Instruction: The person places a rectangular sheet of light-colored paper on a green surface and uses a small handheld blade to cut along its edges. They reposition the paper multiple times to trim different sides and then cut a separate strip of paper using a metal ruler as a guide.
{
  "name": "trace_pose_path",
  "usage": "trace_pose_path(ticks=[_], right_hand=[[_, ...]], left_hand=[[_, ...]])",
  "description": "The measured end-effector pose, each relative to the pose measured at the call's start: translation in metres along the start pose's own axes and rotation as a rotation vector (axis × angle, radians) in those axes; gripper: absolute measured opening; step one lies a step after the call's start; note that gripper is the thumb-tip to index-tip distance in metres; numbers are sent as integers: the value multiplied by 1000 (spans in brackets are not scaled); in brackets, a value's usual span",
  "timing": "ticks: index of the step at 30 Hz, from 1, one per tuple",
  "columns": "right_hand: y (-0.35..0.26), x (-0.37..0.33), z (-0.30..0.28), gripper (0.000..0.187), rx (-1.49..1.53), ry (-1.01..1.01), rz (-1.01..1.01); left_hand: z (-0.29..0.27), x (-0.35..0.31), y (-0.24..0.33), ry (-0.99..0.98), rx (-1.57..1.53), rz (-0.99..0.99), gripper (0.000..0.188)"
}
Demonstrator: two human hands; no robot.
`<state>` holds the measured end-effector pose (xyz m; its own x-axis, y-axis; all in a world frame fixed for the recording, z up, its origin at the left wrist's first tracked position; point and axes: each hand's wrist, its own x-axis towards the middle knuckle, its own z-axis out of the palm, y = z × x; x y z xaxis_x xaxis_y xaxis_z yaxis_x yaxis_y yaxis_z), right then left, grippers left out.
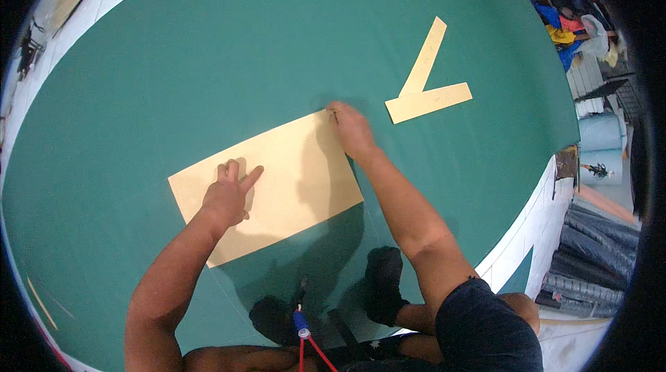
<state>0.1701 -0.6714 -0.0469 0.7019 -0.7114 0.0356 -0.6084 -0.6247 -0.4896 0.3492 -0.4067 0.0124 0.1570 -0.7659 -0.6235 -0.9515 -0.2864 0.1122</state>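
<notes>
A tan rectangular sheet of card (288, 164) lies slightly turned on a large green sheet (208, 60). My left hand (227, 195) rests on the left part of the card, open with its fingers spread. At the card's far right corner, the fingers of my right hand (352, 132) are closed together on the edge, and it looks pinched between them. Whether anything small is also in those fingers is hidden.
Two narrow tan card strips (429, 100) lie beyond my right hand, one overlapping the other. A blue-and-red cord (302, 327) hangs near my dark-covered foot (386, 285). Mixed scraps (565, 18) pile up at the far right, with dark rolls (586, 261) nearer.
</notes>
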Motion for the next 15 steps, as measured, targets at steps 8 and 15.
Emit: trace_pose_path(ticks=[8, 15], right_hand=[[13, -65, -14, 25, -55, -149, -52], [9, -22, -11, 25, 16, -121, -88]], left_hand=[[-4, 1, 5, -42, 40, -48, 117], [-6, 3, 5, -53, 19, -42, 119]])
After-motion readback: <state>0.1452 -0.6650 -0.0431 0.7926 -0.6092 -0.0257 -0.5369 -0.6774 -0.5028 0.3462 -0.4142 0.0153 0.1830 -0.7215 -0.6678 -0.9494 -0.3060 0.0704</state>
